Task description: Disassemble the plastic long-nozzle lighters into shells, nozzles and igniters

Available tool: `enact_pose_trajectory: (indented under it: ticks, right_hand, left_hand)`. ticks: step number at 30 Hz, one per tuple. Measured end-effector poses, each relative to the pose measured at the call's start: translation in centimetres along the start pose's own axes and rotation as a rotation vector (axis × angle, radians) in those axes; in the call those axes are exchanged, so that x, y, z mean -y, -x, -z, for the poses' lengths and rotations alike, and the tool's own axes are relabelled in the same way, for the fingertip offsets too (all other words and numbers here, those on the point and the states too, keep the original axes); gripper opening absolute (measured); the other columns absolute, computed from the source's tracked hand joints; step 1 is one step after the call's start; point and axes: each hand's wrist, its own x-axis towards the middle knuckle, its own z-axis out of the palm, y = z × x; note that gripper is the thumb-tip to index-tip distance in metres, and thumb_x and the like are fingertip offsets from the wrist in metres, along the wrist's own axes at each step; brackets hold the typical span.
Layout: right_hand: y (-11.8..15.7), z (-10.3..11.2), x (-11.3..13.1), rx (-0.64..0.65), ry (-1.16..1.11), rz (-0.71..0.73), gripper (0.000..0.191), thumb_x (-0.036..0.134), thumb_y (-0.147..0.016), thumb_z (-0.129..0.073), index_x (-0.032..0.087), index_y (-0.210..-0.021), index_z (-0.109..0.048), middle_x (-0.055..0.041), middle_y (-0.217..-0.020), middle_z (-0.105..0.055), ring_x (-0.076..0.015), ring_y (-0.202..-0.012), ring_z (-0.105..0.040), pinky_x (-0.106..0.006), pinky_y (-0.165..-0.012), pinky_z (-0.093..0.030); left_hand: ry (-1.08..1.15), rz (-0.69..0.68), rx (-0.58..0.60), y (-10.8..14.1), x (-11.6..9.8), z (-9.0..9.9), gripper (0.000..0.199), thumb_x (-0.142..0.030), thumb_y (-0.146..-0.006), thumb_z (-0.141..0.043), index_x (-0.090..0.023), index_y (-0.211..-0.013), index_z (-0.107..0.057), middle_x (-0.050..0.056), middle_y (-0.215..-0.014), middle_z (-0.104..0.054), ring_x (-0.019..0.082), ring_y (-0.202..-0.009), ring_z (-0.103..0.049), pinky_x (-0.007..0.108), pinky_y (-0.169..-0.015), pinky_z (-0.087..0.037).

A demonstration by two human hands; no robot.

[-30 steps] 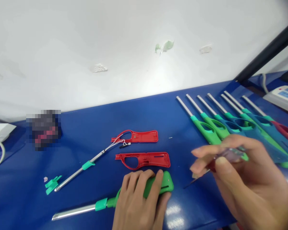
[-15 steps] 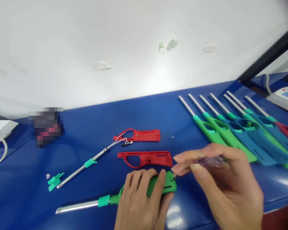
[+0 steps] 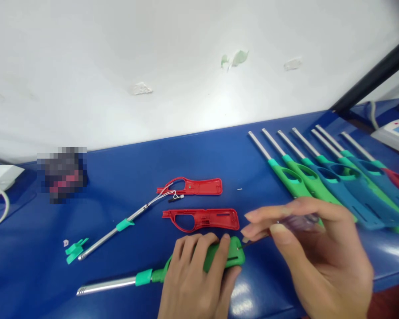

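Observation:
My left hand (image 3: pixel 194 277) presses a green long-necked lighter (image 3: pixel 236 253) onto the blue table, fingers wrapped over its handle. The lighter's metal tube points left. In my right hand (image 3: pixel 329 257) is a screwdriver (image 3: pixel 299 222) with a see-through purplish handle, pinched between thumb and fingers. Its thin shaft slants down to the screw hole near the lighter's end; whether the tip touches is too small to tell. Just behind lie two red handle halves, a lower one (image 3: pixel 216 218) and an upper one (image 3: pixel 206 187), inner sides up.
Several assembled lighters (image 3: pixel 326 177) lie in a row at right. A loose metal tube (image 3: pixel 101 243) with wires, a green plastic piece (image 3: pixel 76 251) and a small screw (image 3: pixel 240 189) lie on the table (image 3: pixel 126 168). A white device (image 3: pixel 397 135) stands far right; a blurred dark object (image 3: pixel 64 175) sits left.
My right hand has shifted slightly right with the screwdriver, and more of its shaft shows. My left hand and the green lighter stay in place.

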Motion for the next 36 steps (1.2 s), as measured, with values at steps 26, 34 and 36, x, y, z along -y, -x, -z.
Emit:
enact_pose_trajectory:
  ticks: [26, 34, 36]
  right_hand:
    - [0.4, -0.3, 0.7, -0.002, 0.041, 0.006, 0.035, 0.003, -0.097, -0.064, 0.028, -0.121, -0.062, 0.0024, -0.110, -0.078, -0.0126, -0.094, -0.077, -0.023, -0.086, -0.065]
    - [-0.1, 1.4, 1.4, 0.244, 0.148, 0.121, 0.066, -0.003, -0.092, -0.060, 0.036, -0.146, -0.059, 0.0027, -0.111, -0.075, -0.0159, -0.101, -0.073, -0.024, -0.083, -0.064]
    - [0.0, 1.3, 1.2, 0.250, 0.094, 0.134, 0.056, -0.001, -0.091, -0.061, 0.033, -0.136, -0.064, 0.0012, -0.114, -0.077, -0.0191, -0.106, -0.073, -0.028, -0.084, -0.065]
  left_hand:
    - [0.007, 0.004, 0.025, -0.2, -0.2, 0.1, 0.025, -0.027, -0.108, -0.055, -0.017, -0.124, -0.071, 0.008, -0.106, -0.074, 0.026, -0.090, -0.067, 0.042, -0.075, -0.055]
    - [0.028, 0.004, 0.029, 0.0, -0.2, 0.1, 0.025, -0.026, -0.107, -0.058, -0.016, -0.126, -0.070, 0.009, -0.106, -0.074, 0.026, -0.089, -0.067, 0.042, -0.075, -0.055]
    - [0.025, 0.008, 0.037, -0.1, -0.2, 0.2, 0.025, -0.026, -0.108, -0.057, -0.016, -0.126, -0.070, 0.009, -0.106, -0.074, 0.026, -0.089, -0.068, 0.042, -0.075, -0.056]
